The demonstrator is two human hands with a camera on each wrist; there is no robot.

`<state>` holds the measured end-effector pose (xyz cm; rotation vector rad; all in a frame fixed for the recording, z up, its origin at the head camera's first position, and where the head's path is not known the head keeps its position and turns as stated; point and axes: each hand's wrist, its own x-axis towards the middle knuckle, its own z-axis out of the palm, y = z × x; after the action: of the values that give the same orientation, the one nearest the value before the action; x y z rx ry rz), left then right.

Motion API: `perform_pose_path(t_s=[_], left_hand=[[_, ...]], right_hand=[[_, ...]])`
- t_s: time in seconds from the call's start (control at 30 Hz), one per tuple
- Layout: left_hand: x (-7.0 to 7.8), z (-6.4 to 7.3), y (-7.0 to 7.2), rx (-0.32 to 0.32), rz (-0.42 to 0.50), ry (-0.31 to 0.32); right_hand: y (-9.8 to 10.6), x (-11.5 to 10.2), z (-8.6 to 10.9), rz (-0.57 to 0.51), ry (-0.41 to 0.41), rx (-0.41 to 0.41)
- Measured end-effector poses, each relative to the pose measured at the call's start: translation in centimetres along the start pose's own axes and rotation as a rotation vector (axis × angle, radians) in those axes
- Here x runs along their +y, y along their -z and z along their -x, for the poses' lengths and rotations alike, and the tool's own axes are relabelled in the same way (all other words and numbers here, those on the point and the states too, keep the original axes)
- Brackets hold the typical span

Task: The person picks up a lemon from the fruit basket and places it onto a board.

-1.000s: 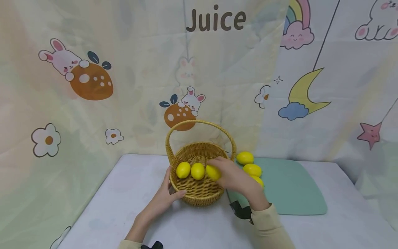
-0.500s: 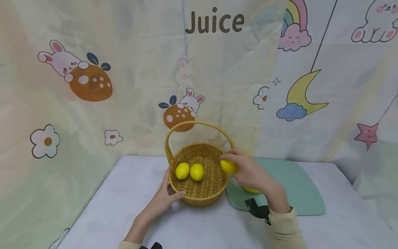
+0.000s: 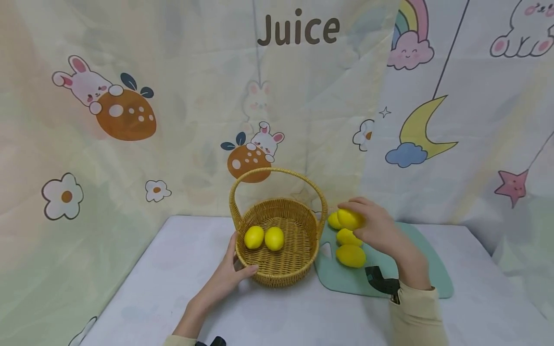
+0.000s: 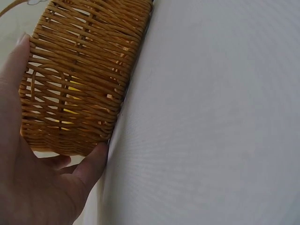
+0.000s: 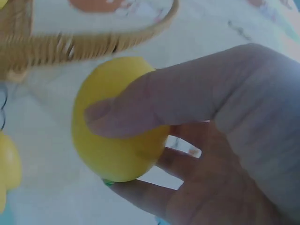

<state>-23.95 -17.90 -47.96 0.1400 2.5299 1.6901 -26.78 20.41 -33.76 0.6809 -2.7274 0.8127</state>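
Note:
My left hand (image 3: pixel 225 274) holds the left side of the round wicker basket (image 3: pixel 277 279), thumb near its front rim. In the left wrist view, the fingers reach around the basket's woven wall (image 4: pixel 79 70). Two yellow lemons (image 3: pixel 254 237) lie side by side inside the basket. My right hand (image 3: pixel 383 230) grips another lemon (image 3: pixel 350 219) above the green board, right of the basket. Up close in the right wrist view, the thumb presses on this lemon (image 5: pixel 112 154), with fingers behind it. Three lemons (image 3: pixel 351 256) rest on the board beneath and in front of that hand.
The pale green board (image 3: pixel 411 269) lies on the white-covered table (image 3: pixel 143 283), at the basket's right. A tall arched handle (image 3: pixel 277 169) rises over the basket. Behind the table hangs a printed cloth (image 3: pixel 195 96).
My right hand has lifted its lemon out of the basket and moved right, over the board. Two lemons stay in the basket, and the left hand keeps its hold.

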Motion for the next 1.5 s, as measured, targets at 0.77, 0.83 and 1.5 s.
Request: perform_pose_path(t_s=[0.77, 0.83, 1.5], left_hand=[[-0.1, -0.4, 0.0, 0.01, -0.005, -0.011], [-0.1, -0.4, 0.0, 0.012, -0.009, -0.009], [-0.3, -0.3, 0.0, 0.01, -0.001, -0.015]], right_hand=[[-3.4, 11.4, -1.6, 0.019, -0.135, 0.016], [-3.9, 12.0, -1.7, 0.015, -0.139, 0.006], [-5.4, 14.7, -1.2, -0.066, -0.171, -0.07]])
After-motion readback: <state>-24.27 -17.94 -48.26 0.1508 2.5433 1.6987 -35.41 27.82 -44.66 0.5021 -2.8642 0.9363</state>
